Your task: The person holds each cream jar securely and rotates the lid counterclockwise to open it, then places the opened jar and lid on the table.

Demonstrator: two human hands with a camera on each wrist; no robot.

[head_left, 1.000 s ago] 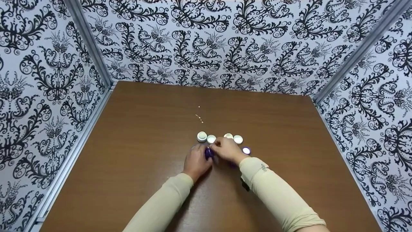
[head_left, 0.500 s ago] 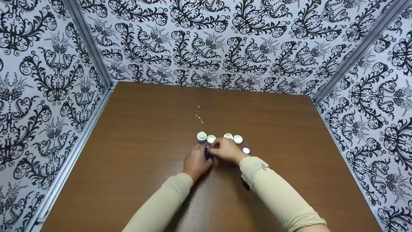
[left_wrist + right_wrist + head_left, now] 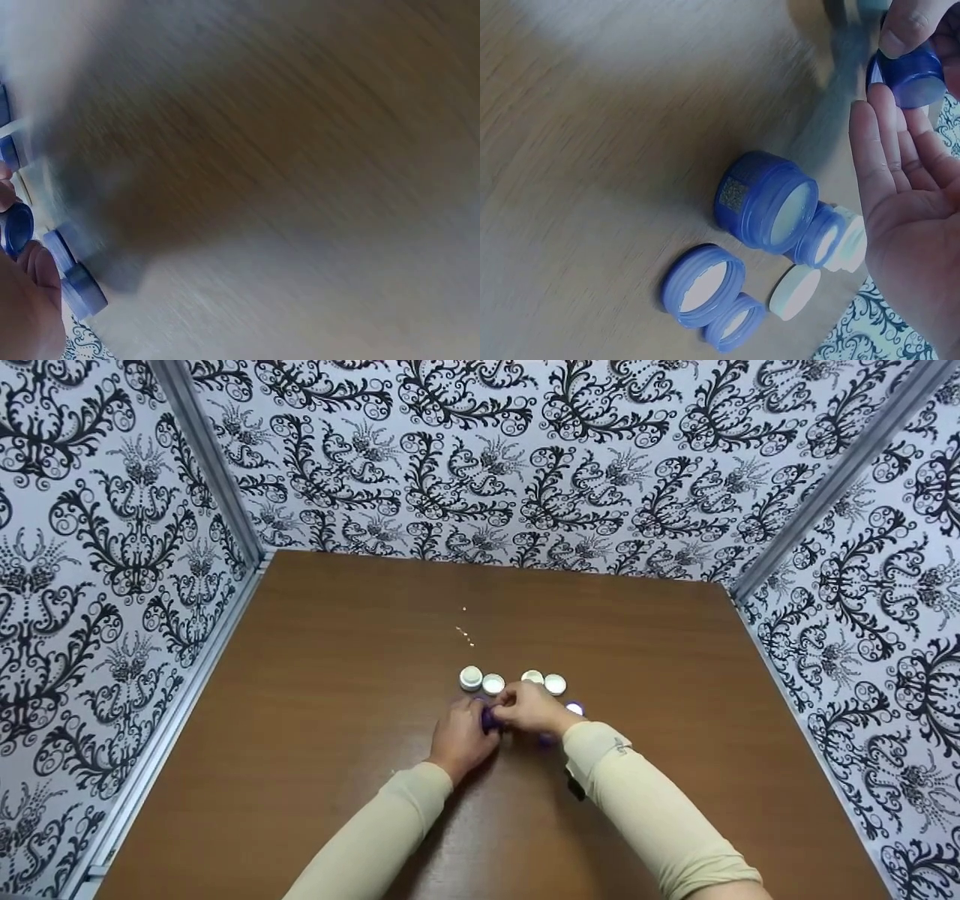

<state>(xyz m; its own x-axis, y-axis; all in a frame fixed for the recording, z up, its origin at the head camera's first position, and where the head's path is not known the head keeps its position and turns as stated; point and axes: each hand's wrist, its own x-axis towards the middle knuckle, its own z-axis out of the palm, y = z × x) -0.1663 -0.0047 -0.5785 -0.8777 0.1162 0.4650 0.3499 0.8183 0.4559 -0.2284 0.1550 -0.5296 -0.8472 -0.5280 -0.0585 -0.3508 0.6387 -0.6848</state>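
A small blue jar point(image 3: 919, 81) is held between both hands above the table. My left hand point(image 3: 459, 739) grips it from the left, with a thumb across it in the right wrist view. My right hand point(image 3: 531, 706) pinches at the jar's near side with curled thumb and forefinger in the head view; its other fingers point(image 3: 874, 154) stretch loosely below the jar in the right wrist view. A dark blue rim point(image 3: 871, 71) shows at the jar's edge. The left wrist view catches only a round blue end of the jar point(image 3: 18, 229).
Around the hands stand a large open blue jar point(image 3: 769, 206), a smaller open blue jar point(image 3: 821, 240), blue lids point(image 3: 705, 285) and a white lid point(image 3: 799, 292). White pots point(image 3: 470, 679) sit behind. Pale specks point(image 3: 465, 636) lie farther back. Patterned walls point(image 3: 480, 465) enclose the table.
My right fingertips have come down from just above the blue jar to meet it. The left hand keeps its grip, shifting slightly right. The pots and lids on the table have not moved.
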